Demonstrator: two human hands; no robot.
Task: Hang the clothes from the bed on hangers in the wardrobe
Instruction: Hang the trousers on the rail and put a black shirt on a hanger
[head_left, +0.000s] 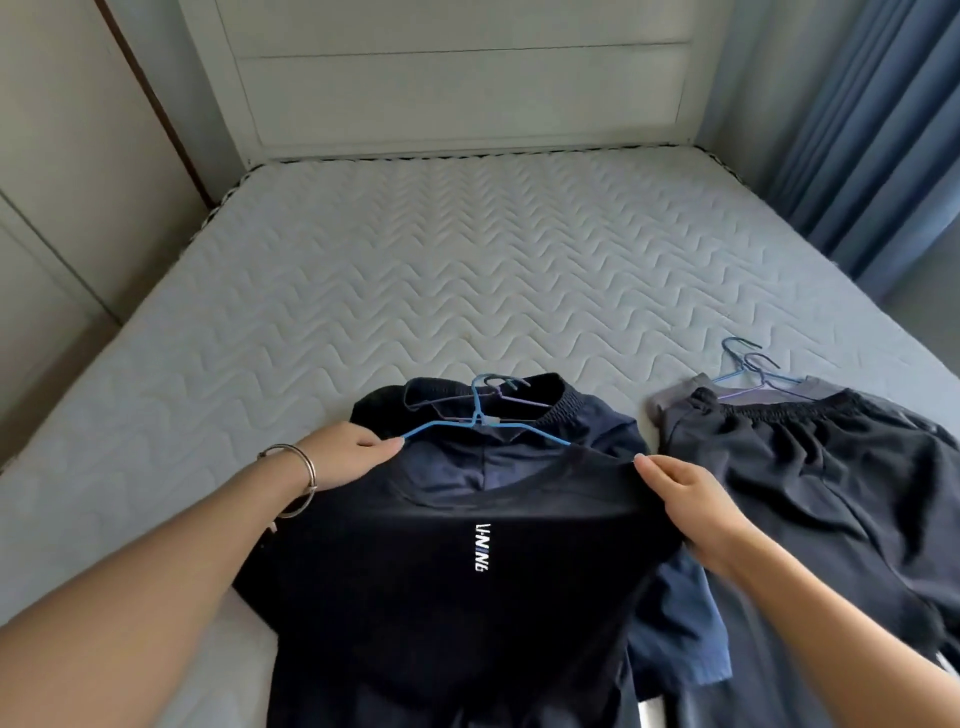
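Left hand (353, 452) pinches the left edge of the black shirt (457, 613), fingertips right at the end of the blue hanger (485, 428). Can't tell if it grips the wire too. Right hand (685, 499) pinches the opposite edge, fingers curled on cloth. The two grips hold that edge taut, probably to open the shirt so the hanger can go in. The hanger lies flat, hook toward the headboard, and its right end meets the shirt edge.

The shirt lies logo up over a navy garment (675, 639) at the near end of the mattress (467, 249), within easy reach. A purple hanger (519, 402) sits under the blue one. Apart on the right is a pile of dark shorts (810, 467) with more hangers (753, 371) at its top, likely staged for later. Judged early: nothing is in a wardrobe yet.
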